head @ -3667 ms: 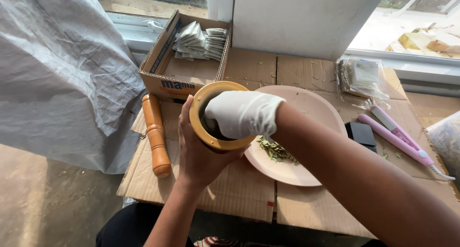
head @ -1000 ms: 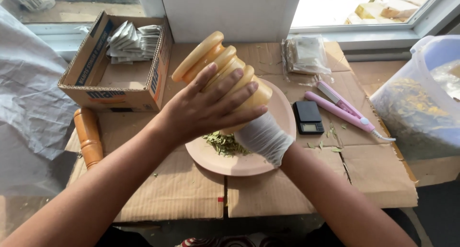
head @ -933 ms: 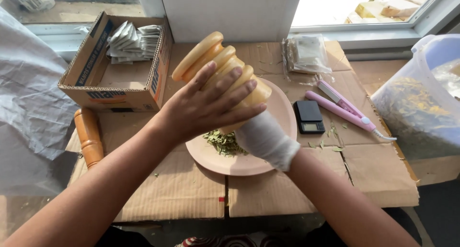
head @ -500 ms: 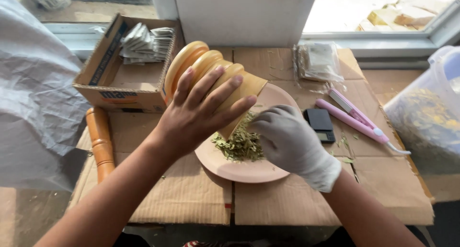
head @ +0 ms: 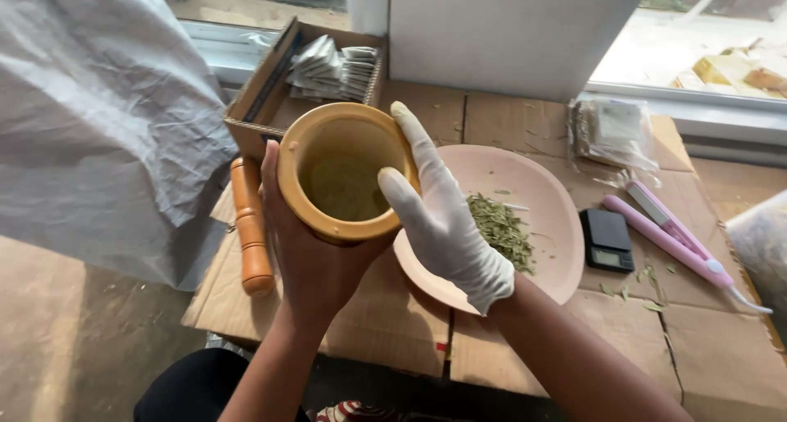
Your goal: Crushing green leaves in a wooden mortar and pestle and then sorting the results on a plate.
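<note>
A yellow wooden mortar (head: 344, 172) is held upright above the near edge of the cardboard-covered table (head: 574, 348), its mouth facing the camera. It is a thick-walled, rounded cup with a smooth rim, and its inside is dusted with a greenish film of herb residue. The bare left hand (head: 307, 250) cups it from below and behind, fingers wrapped around the wall. The right hand (head: 443, 217), in a white glove, grips the rim on the other side, thumb over the edge. Just right of the mortar lies a pale pink plate (head: 541, 192) bearing a heap of crushed green leaves (head: 500, 229). An orange wooden pestle (head: 250, 229) lies to the left on the table.
</note>
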